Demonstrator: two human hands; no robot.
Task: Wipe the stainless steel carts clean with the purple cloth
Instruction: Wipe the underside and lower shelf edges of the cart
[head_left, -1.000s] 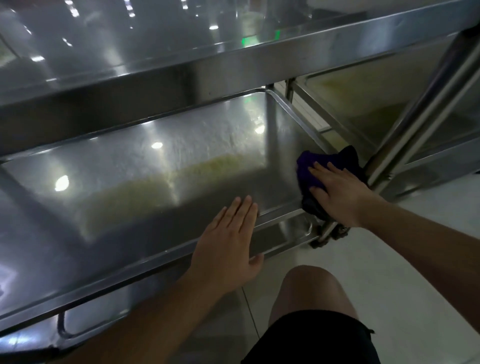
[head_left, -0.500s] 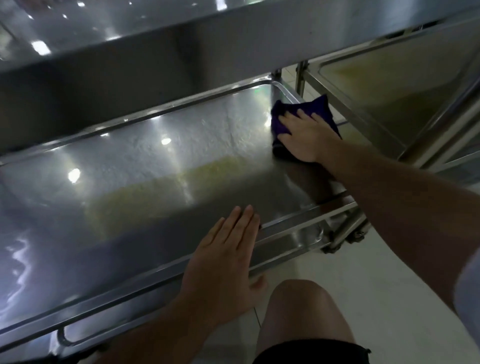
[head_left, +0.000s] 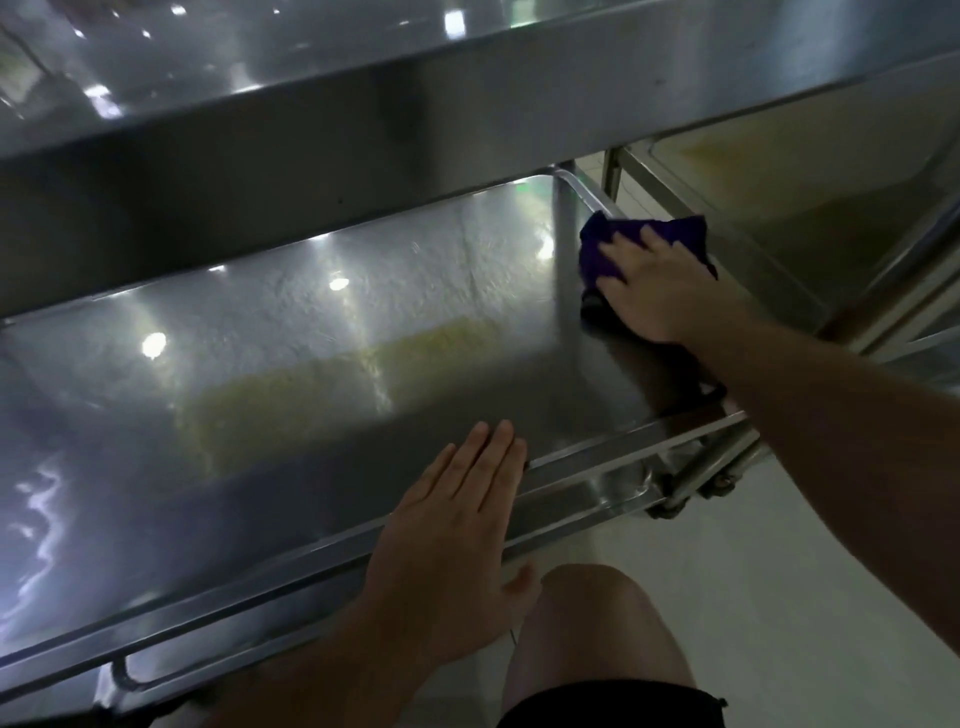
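Fingers (head_left: 652, 240) of the right hand (head_left: 657, 288) lie fairly straight, slightly spread, pressing the purple cloth (head_left: 608, 254) flat at the far right corner of the cart's lower shelf (head_left: 363, 322), by the rim. Left hand (head_left: 457, 540) is flat, fingers together, braced on the near rim (head_left: 597, 454). Only the head view here. Yellowish residue band (head_left: 311, 384) sits mid-shelf, apparently not yet wiped. Advice: keep the palm flat on the cloth, pull overlapping strokes from the corner across the band, and keep the left hand bracing so the cart doesn't roll.
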